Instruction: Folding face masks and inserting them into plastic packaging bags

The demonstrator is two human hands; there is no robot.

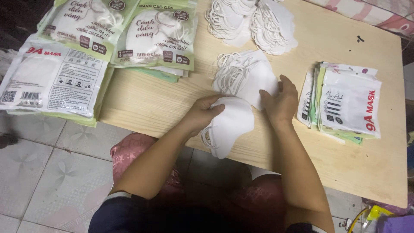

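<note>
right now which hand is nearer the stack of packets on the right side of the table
Right. The right hand sits just beside the stack of packets; the left hand is farther away, holding a white mask bundle.

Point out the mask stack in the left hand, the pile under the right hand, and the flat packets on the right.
mask stack [230, 125], head view, white front face
mask pile [248, 75], head view, top mask
flat packets [349, 103], head view, top packet

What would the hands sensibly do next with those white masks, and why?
Probably slide the top mask off the pile onto the bundle held by the left hand: the right hand already rests on that pile's edge, beside the bundle.
</note>
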